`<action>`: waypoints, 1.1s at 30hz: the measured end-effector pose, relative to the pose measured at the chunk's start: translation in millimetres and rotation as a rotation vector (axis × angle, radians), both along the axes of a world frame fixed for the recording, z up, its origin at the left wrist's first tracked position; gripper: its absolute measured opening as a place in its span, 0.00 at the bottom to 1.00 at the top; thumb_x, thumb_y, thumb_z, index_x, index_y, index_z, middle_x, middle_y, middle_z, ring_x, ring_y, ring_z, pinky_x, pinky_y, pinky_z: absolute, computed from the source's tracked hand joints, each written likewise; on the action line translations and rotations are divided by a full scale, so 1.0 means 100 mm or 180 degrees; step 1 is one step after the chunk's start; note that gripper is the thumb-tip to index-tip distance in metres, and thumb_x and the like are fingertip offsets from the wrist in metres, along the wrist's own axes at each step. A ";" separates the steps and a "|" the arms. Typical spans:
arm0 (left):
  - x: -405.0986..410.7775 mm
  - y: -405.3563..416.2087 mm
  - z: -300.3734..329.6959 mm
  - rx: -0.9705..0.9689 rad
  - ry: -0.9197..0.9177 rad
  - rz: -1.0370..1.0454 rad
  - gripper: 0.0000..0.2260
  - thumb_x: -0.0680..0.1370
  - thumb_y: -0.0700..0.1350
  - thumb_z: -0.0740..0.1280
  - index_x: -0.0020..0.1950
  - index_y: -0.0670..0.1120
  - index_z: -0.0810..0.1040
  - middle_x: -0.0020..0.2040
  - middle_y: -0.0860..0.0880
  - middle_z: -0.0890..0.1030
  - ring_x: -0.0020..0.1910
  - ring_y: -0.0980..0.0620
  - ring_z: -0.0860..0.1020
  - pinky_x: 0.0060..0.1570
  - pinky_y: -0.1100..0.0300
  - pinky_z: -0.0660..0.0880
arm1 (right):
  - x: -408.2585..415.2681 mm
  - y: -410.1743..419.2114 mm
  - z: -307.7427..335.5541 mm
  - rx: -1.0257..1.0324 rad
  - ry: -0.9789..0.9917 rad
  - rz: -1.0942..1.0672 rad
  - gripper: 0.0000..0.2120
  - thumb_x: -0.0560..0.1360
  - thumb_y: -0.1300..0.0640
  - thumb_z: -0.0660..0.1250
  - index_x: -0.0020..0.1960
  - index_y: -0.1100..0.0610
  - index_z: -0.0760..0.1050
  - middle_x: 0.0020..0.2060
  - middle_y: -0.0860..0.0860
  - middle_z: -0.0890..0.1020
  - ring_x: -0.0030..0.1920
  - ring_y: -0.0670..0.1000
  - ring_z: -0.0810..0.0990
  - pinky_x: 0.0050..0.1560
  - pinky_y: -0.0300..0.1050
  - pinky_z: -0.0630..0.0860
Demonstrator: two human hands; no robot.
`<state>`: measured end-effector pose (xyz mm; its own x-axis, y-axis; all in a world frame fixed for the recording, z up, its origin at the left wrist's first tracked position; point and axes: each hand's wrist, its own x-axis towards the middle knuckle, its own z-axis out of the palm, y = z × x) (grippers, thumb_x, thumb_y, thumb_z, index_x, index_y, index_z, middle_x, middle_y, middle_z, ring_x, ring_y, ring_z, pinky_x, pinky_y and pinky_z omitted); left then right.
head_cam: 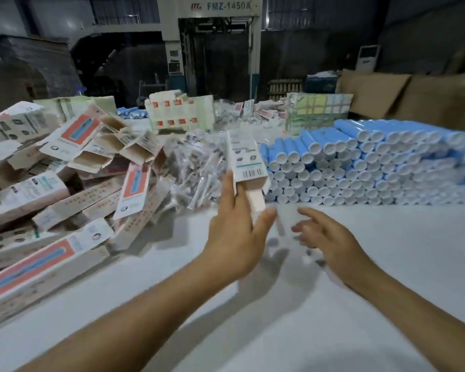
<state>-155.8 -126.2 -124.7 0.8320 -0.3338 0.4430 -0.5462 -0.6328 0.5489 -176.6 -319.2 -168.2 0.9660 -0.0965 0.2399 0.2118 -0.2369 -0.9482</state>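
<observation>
My left hand [236,232] holds a long white carton [246,159] upright by its lower end, thumb on one side and fingers behind it. The carton's bottom flap [257,198] hangs open, and a barcode shows on its side. My right hand [325,237] hovers just to the right above the white table [360,264], blurred, fingers loosely spread toward the carton and holding nothing I can make out.
A heap of similar open cartons [65,178] covers the table's left side. Clear bags of small parts [196,167] lie behind my left hand. Stacked blue rolls with white ends [373,167] fill the right. More cartons [180,114], cardboard and a machine stand behind.
</observation>
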 end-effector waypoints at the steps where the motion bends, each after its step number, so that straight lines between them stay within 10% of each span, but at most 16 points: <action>1: -0.11 -0.14 -0.12 0.0006 0.0113 -0.0125 0.31 0.81 0.57 0.54 0.78 0.55 0.39 0.76 0.57 0.32 0.76 0.58 0.40 0.72 0.54 0.55 | 0.00 -0.02 0.02 0.0345 0.0019 0.0145 0.15 0.74 0.54 0.65 0.60 0.45 0.72 0.44 0.47 0.84 0.42 0.52 0.79 0.40 0.44 0.73; 4: -0.29 -0.44 -0.37 0.0232 0.0218 -0.0326 0.31 0.81 0.56 0.56 0.78 0.55 0.43 0.77 0.52 0.32 0.76 0.56 0.40 0.68 0.54 0.64 | -0.04 -0.04 0.05 0.0803 -0.0016 0.0676 0.24 0.71 0.59 0.68 0.65 0.48 0.69 0.40 0.45 0.84 0.34 0.44 0.79 0.32 0.37 0.71; 9: -0.45 -0.56 -0.54 0.0985 -0.0033 -0.0422 0.31 0.79 0.60 0.55 0.78 0.53 0.49 0.76 0.43 0.32 0.72 0.46 0.56 0.65 0.53 0.60 | -0.03 0.00 0.07 0.0507 -0.0101 0.0007 0.18 0.77 0.64 0.63 0.52 0.40 0.79 0.49 0.44 0.85 0.49 0.45 0.83 0.41 0.40 0.80; 14: -0.49 -0.38 -0.33 0.0618 -0.0847 -0.0512 0.15 0.73 0.53 0.61 0.54 0.52 0.82 0.68 0.48 0.73 0.59 0.43 0.74 0.51 0.52 0.66 | 0.02 -0.13 0.09 0.0688 0.0318 -0.0517 0.13 0.74 0.65 0.65 0.42 0.49 0.83 0.37 0.55 0.84 0.34 0.56 0.79 0.34 0.49 0.74; 17: -0.35 -0.28 -0.21 0.1159 -0.1553 -0.0316 0.23 0.72 0.56 0.66 0.64 0.47 0.77 0.69 0.46 0.72 0.67 0.42 0.70 0.64 0.44 0.65 | 0.00 -0.15 0.11 0.0412 0.0331 0.0057 0.11 0.72 0.68 0.67 0.37 0.56 0.83 0.34 0.56 0.82 0.36 0.55 0.79 0.35 0.44 0.74; 21: -0.14 -0.23 -0.07 0.2619 -0.1185 -0.0260 0.41 0.72 0.70 0.45 0.78 0.47 0.51 0.76 0.48 0.60 0.76 0.46 0.51 0.68 0.39 0.29 | -0.03 -0.15 0.11 0.0220 0.0415 0.0465 0.12 0.73 0.69 0.67 0.37 0.56 0.84 0.36 0.54 0.84 0.36 0.48 0.82 0.34 0.38 0.77; 33: 0.09 -0.22 -0.32 0.2165 -0.1139 -0.0336 0.33 0.76 0.70 0.51 0.74 0.51 0.56 0.65 0.54 0.69 0.61 0.49 0.68 0.56 0.55 0.63 | 0.11 -0.31 0.40 0.0227 0.0519 -0.0672 0.14 0.69 0.71 0.59 0.36 0.60 0.81 0.31 0.53 0.82 0.34 0.51 0.77 0.30 0.40 0.70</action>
<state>-146.4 -147.8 -156.7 0.6255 -0.6983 0.3482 -0.6932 -0.7021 -0.1629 -165.3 -350.1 -128.6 0.9480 -0.3109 0.0682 0.0080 -0.1909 -0.9816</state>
